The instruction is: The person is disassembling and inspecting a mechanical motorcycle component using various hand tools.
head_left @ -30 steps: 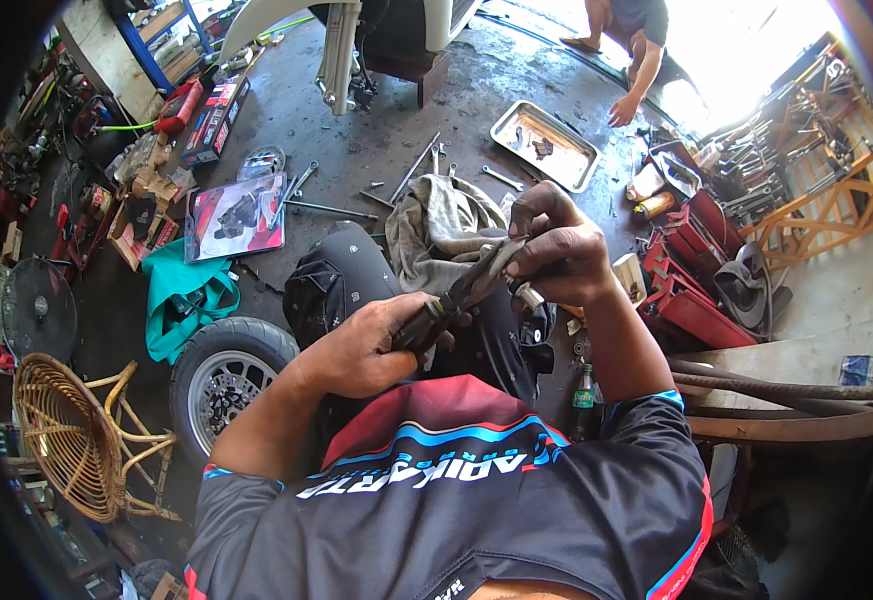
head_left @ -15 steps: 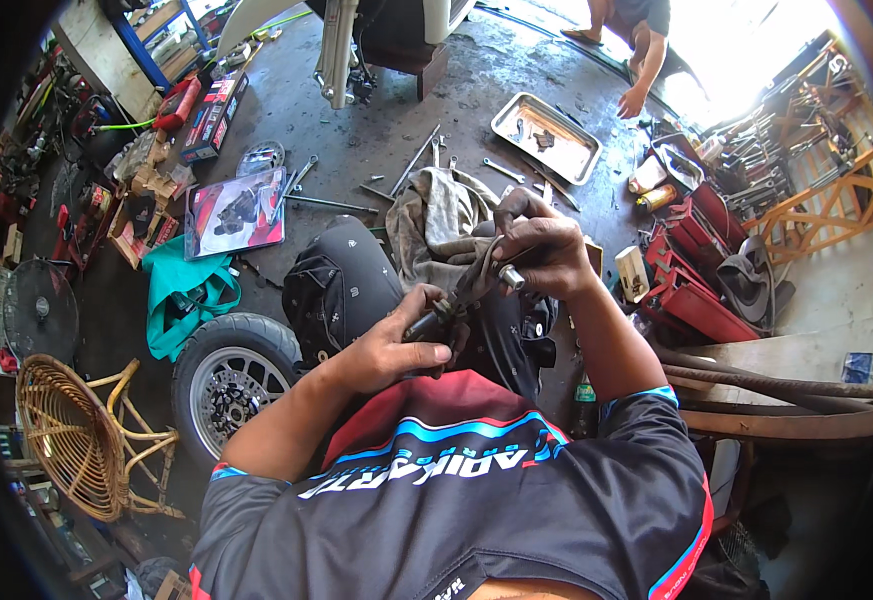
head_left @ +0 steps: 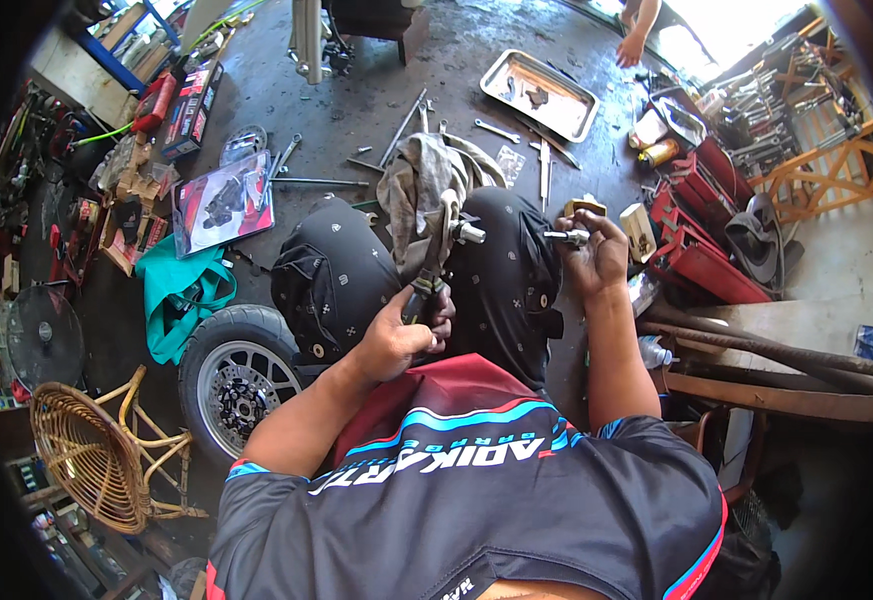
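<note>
My left hand (head_left: 408, 328) is wrapped round the dark handles of what look like pliers (head_left: 424, 288), held over my lap. Just beyond their upper end a silver cylindrical metal part (head_left: 470, 233) sticks out beside a grey-brown rag (head_left: 421, 180), which drapes between my knees. Whether the jaws grip the part directly or through cloth is hard to make out. Out to the right of my right knee, my right hand (head_left: 601, 258) pinches a small silver bolt-like piece (head_left: 564, 237) in its fingertips, apart from the left hand.
A wheel with tyre (head_left: 192, 358), a teal cloth (head_left: 171, 310) and a rattan stool (head_left: 86, 455) stand left. Ahead lie spanners (head_left: 497, 131), a caliper (head_left: 545, 175), a blister pack (head_left: 218, 205) and a metal tray (head_left: 584, 125). Red toolboxes (head_left: 706, 255) are at right; another person's hand (head_left: 631, 48) shows far off.
My right hand has come away from the rag and metal part, moving right with the small silver piece. The rag now hangs looser, and the silver part shows beside it. The other person has moved mostly out of view.
</note>
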Demonstrator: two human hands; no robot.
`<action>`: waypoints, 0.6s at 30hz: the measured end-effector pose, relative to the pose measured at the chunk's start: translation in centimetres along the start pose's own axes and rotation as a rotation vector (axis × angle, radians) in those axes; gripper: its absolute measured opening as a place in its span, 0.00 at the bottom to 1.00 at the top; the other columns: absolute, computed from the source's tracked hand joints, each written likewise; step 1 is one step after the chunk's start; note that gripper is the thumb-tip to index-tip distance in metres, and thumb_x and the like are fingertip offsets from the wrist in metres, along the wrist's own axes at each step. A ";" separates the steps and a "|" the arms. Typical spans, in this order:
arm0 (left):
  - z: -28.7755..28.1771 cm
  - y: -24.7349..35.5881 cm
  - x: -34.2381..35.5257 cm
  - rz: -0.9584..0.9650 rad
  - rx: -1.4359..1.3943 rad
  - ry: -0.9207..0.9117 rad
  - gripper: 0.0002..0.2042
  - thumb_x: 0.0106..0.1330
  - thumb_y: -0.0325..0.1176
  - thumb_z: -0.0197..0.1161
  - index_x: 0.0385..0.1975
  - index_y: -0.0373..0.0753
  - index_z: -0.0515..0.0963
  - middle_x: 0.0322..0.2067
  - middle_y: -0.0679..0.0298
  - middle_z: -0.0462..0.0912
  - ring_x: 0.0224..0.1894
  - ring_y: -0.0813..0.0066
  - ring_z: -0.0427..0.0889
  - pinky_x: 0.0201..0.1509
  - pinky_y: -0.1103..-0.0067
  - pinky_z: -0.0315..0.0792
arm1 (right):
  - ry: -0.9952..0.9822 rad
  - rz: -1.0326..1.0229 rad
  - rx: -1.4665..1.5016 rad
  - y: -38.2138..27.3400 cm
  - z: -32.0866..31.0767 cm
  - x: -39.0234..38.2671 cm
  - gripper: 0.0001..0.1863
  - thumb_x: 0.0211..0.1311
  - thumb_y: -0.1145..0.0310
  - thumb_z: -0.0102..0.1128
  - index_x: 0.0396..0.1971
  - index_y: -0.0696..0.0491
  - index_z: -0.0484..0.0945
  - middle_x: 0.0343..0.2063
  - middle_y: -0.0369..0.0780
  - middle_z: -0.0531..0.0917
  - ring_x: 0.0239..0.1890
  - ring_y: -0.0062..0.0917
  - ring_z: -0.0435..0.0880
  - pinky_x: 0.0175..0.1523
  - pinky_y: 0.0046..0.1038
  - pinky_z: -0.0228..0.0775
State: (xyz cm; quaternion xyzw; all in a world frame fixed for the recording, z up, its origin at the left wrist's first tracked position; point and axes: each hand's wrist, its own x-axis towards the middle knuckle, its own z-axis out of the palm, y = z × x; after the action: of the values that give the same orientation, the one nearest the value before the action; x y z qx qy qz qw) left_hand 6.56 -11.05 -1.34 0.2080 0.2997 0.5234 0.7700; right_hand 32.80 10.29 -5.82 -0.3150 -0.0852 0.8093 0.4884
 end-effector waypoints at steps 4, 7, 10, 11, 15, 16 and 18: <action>-2.3 -1.7 1.1 0.020 0.039 0.047 0.24 0.44 0.16 0.50 0.44 0.41 0.65 0.34 0.67 0.62 0.33 0.80 0.64 0.36 0.82 0.62 | -0.060 0.045 -0.110 1.9 0.9 -5.4 0.12 0.57 0.86 0.49 0.41 0.66 0.73 0.41 0.51 0.79 0.48 0.42 0.82 0.59 0.41 0.78; -2.9 -2.8 1.4 0.050 0.071 0.044 0.20 0.51 0.17 0.50 0.45 0.40 0.66 0.35 0.69 0.63 0.34 0.82 0.65 0.37 0.84 0.64 | -0.028 -0.047 -0.297 3.6 4.2 -9.1 0.14 0.69 0.81 0.49 0.52 0.66 0.70 0.45 0.52 0.81 0.51 0.41 0.84 0.51 0.32 0.82; -2.6 -2.9 1.6 0.158 0.301 0.080 0.20 0.51 0.16 0.51 0.46 0.36 0.67 0.36 0.68 0.66 0.34 0.83 0.66 0.39 0.83 0.66 | -0.211 -0.189 -0.637 4.5 4.7 -11.3 0.14 0.71 0.76 0.54 0.53 0.62 0.71 0.40 0.46 0.84 0.35 0.26 0.87 0.44 0.21 0.79; -2.4 -3.0 1.5 0.146 0.290 0.085 0.20 0.51 0.16 0.51 0.46 0.36 0.67 0.36 0.68 0.66 0.34 0.83 0.66 0.39 0.83 0.66 | -0.196 -0.295 -0.833 5.0 4.9 -11.8 0.13 0.70 0.76 0.57 0.52 0.61 0.71 0.40 0.45 0.84 0.36 0.23 0.86 0.44 0.20 0.78; -1.4 -2.3 1.6 0.122 0.348 0.124 0.19 0.47 0.18 0.50 0.42 0.41 0.64 0.33 0.69 0.61 0.31 0.83 0.62 0.35 0.84 0.62 | -0.309 -0.760 -1.090 6.7 5.7 -11.2 0.13 0.59 0.83 0.66 0.42 0.60 0.76 0.39 0.43 0.84 0.43 0.21 0.83 0.47 0.21 0.75; -1.4 -2.4 1.5 0.127 0.338 0.115 0.19 0.47 0.18 0.49 0.42 0.41 0.64 0.33 0.69 0.61 0.31 0.83 0.62 0.35 0.84 0.61 | -0.305 -0.753 -1.093 6.7 5.8 -11.0 0.13 0.59 0.83 0.66 0.42 0.60 0.76 0.39 0.43 0.84 0.43 0.21 0.83 0.47 0.21 0.75; -2.0 -2.6 1.2 0.119 0.294 0.097 0.21 0.49 0.16 0.50 0.45 0.38 0.65 0.34 0.69 0.63 0.32 0.83 0.63 0.37 0.84 0.63 | -0.324 -0.835 -1.282 6.5 6.2 -10.6 0.11 0.55 0.85 0.67 0.37 0.60 0.79 0.38 0.46 0.85 0.39 0.25 0.85 0.44 0.23 0.76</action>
State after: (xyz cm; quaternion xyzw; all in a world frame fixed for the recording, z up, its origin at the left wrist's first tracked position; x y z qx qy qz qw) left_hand 7.27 -10.85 -4.77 0.3103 0.3968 0.5281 0.6836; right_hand 27.79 -0.92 0.68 -0.3556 -0.7178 0.3870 0.4567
